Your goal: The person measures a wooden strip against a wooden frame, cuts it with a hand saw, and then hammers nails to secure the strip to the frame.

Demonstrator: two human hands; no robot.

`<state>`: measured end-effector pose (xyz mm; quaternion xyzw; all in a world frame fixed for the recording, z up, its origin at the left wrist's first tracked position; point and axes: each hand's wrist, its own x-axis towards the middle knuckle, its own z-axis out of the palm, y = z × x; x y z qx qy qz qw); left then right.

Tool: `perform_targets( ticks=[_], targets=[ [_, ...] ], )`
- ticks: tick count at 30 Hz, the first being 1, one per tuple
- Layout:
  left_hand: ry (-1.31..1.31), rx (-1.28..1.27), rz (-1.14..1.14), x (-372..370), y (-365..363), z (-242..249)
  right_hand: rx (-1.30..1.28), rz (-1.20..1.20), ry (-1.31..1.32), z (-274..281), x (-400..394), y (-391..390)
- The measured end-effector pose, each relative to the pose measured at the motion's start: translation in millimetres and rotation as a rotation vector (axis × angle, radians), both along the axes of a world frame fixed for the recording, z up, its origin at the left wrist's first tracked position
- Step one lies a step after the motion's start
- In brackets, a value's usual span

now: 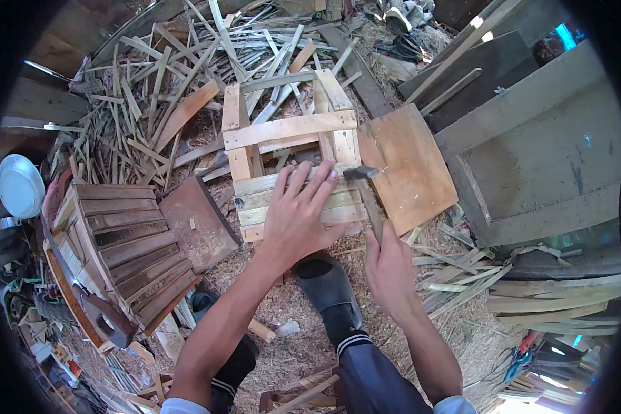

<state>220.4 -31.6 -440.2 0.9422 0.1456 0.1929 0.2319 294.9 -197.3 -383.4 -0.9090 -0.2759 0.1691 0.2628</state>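
A small wooden crate frame (291, 130) of nailed slats stands in front of me, its upper part still open between the posts. My left hand (298, 207) lies across its lower slats, fingers stretched out and the thumb pointing right. In my right hand (391, 270) is a hammer (372, 205), gripped by its wooden handle. The hammer's dark metal head is at the crate's right edge, just right of my left fingertips.
Left of the crate stands a slatted wooden box (134, 238) with a handsaw (107, 317) on it. A plywood board (408, 165) lies to the right. Scrap strips (179, 90) pile up behind. My shoe (328, 290) is close below the crate, on sawdust.
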Motion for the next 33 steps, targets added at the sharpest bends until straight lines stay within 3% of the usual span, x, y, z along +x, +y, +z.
perform_targets(
  ticks=[3, 5, 9, 11, 12, 15, 17, 18, 21, 25, 27, 30, 31, 33],
  targets=[
    [0.005, -0.017, -0.007, -1, 0, -1, -0.165, 0.081, 0.078, 20, 0, 1],
    [-0.007, -0.004, 0.0, -1, -2, -1, 0.198, -0.034, 0.074, 45, -6, 5],
    [0.0, 0.007, 0.006, 1, -1, -1, 0.308, -0.019, -0.054, 16, -3, 1],
    [-0.012, 0.004, 0.001, 0, -2, -5, -0.176, 0.068, 0.076, -7, 7, 4],
    [-0.012, 0.007, 0.0, 1, 0, -4, -0.173, 0.067, 0.076, -2, 7, 5],
    [0.007, -0.015, -0.002, 0, -1, -2, -0.004, 0.039, 0.103, 30, 0, 6],
    [0.004, 0.006, 0.008, 0, -2, 0, 0.303, -0.156, 0.078, 44, -12, 10],
    [0.002, 0.004, 0.005, 0, -2, -1, 0.302, -0.159, 0.075, 34, -11, 8],
    [-0.007, 0.004, 0.003, 1, 0, 0, -0.178, 0.01, 0.12, -6, 0, 11],
    [-0.01, -0.003, 0.003, 1, -1, 0, -0.145, -0.001, 0.17, 33, -1, 12],
    [-0.004, -0.005, 0.005, 1, -2, -1, 0.215, -0.191, 0.101, 51, -13, 14],
    [-0.023, 0.005, 0.019, 1, -2, 0, 0.115, -0.101, -0.064, 5, -10, 6],
    [-0.021, 0.013, 0.013, 2, -2, -1, -0.107, 0.022, 0.09, -3, 0, 8],
    [-0.011, -0.018, 0.004, 1, -1, 0, -0.103, 0.036, 0.089, 1, 5, 9]
  ],
)
